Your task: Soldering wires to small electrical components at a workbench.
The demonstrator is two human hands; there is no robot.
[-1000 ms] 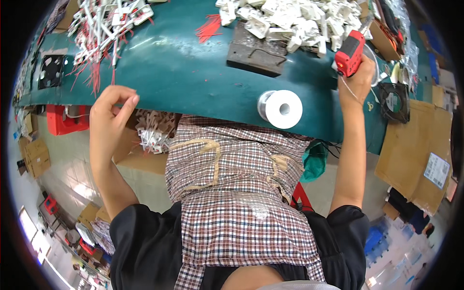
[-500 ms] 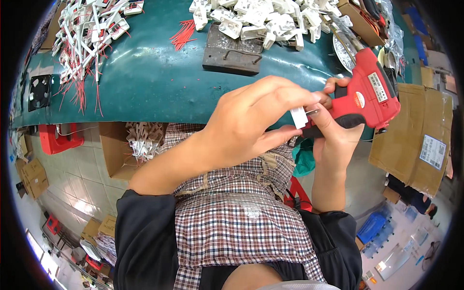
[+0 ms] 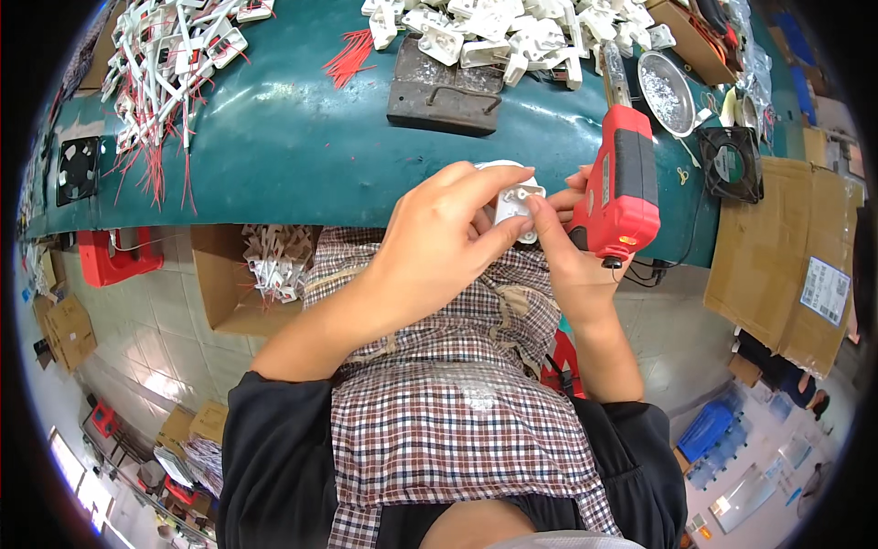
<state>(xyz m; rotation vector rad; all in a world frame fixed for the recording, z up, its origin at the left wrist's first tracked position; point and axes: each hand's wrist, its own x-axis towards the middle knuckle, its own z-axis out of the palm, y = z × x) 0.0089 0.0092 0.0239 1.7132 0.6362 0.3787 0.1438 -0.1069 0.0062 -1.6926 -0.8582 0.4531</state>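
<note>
Head view: the left hand (image 3: 439, 247) comes up from about 7 o'clock and bends across the middle of the picture. Its fingers (image 3: 494, 178) are curled around a small white plastic part (image 3: 517, 206), pinching it from the top and side. The right hand (image 3: 572, 261) comes up from about 5 o'clock. Its thumb and first finger touch the same white part from the right, and the rest of that hand is wrapped tight around the grip of a red power tool (image 3: 624, 188). The tool points up toward 12 o'clock.

The white part sits just right of the middle, in front of the near edge of the green desk (image 3: 274, 156), above the checked apron. The left fingers cover much of it, so its full shape is hard to tell. A round white thing peeks out behind the hands, mostly hidden.

On the desk, a dark metal block (image 3: 445, 87) lies at 12 o'clock. A heap of white parts (image 3: 512, 32) is cut off by the top rim. More white parts with red wires (image 3: 169, 69) lie at 10 o'clock. A small black fan (image 3: 732, 165) is at 2 o'clock.
</note>
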